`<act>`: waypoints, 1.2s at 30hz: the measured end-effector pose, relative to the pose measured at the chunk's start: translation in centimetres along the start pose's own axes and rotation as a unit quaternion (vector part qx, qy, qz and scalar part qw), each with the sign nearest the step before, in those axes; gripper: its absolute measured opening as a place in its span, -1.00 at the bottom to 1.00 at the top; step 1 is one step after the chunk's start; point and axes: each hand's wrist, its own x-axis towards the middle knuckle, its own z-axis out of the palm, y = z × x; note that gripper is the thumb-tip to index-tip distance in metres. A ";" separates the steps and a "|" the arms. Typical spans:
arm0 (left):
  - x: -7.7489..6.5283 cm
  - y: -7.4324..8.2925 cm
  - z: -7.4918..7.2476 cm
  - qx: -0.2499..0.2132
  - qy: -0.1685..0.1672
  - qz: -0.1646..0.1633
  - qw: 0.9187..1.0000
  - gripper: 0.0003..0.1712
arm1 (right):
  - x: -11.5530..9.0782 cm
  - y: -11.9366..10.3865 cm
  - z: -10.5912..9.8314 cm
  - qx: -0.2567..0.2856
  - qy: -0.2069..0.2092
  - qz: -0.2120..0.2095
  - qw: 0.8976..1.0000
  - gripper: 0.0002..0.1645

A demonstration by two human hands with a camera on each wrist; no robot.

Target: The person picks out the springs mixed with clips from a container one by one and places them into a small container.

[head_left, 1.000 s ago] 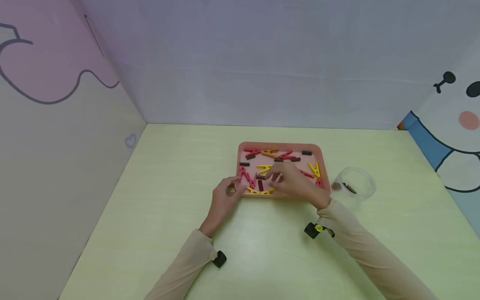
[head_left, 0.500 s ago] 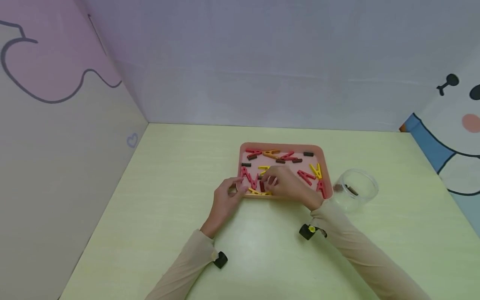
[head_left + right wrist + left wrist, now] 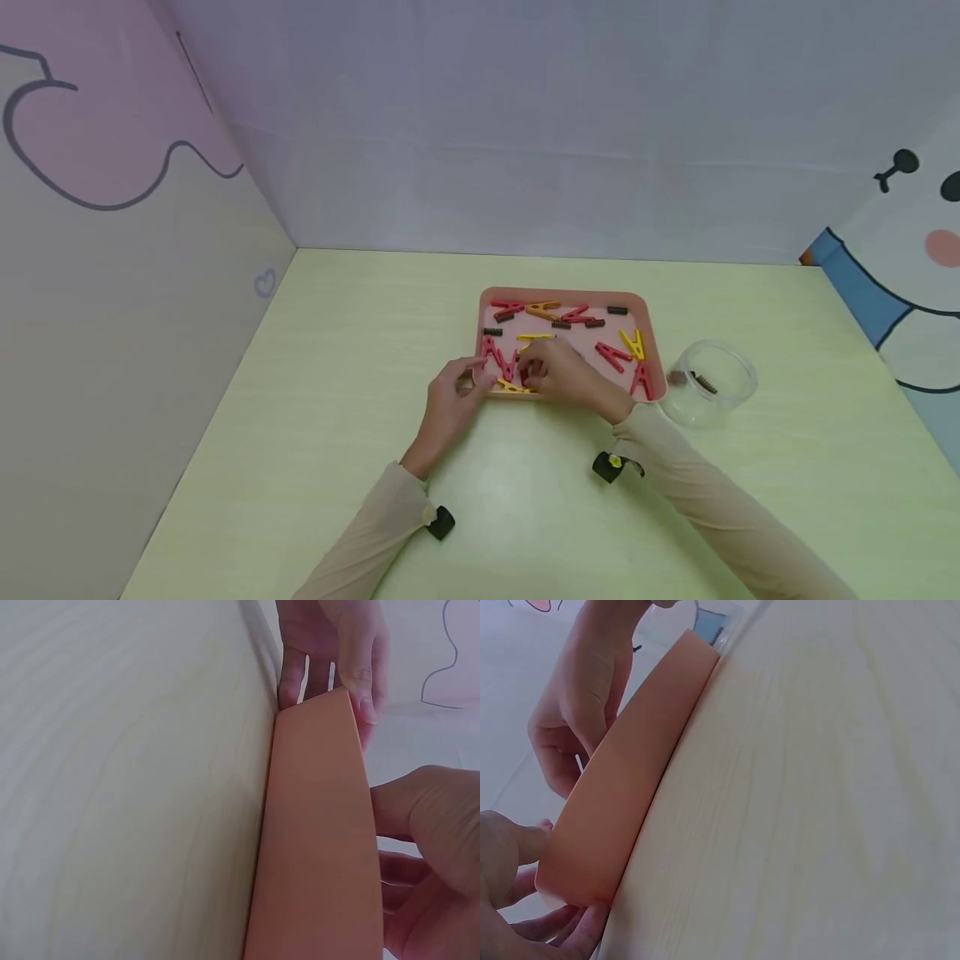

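On the table point(image 3: 300, 400) I see the pink tray point(image 3: 562, 295), its eight-o'clock corner gripped by the left hand point(image 3: 448, 407); the right hand point(image 3: 564, 370) bends inside at seven, its hold hidden from me. A red clip point(image 3: 607, 349) lies at three, a black spring point(image 3: 617, 310) at two.

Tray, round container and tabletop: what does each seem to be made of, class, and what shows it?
Tray: probably plastic, matt; its orange wall looks smooth and evenly coloured.
Round container: clear, glossy plastic or perhaps glass; the table shows through.
Tabletop: wood or wood-look laminate; pale grain streaks.
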 end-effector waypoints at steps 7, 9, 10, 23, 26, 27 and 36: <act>-0.1 0.0 -0.1 -0.001 0.001 0.003 1.000 -0.56 | 0.3 -0.1 0.3 -0.018 0.001 -0.009 1.000 -0.89; -0.1 0.0 -0.1 -0.002 0.002 0.004 1.000 -0.55 | 0.4 -0.1 0.4 -0.024 -0.002 -0.009 1.000 -0.90; -0.1 0.0 -0.1 -0.003 0.001 0.005 1.000 -0.55 | 0.4 -0.2 0.4 -0.027 -0.004 -0.008 1.000 -0.91; 0.0 0.0 -0.1 -0.002 0.000 -0.001 1.000 -0.55 | 0.7 -0.1 0.3 -0.027 -0.015 0.005 1.000 -0.93; 0.0 0.1 -0.1 0.001 0.000 -0.006 1.000 -0.56 | 0.7 0.0 0.4 -0.028 -0.016 0.009 0.999 -0.93; 0.0 0.1 -0.1 0.002 -0.001 -0.007 1.000 -0.56 | 0.7 0.0 0.4 -0.029 -0.016 0.009 0.999 -0.93; -0.1 0.3 -0.1 -0.005 -0.004 -0.001 1.000 -0.57 | 0.5 0.3 0.5 -0.017 -0.005 0.005 1.000 -0.92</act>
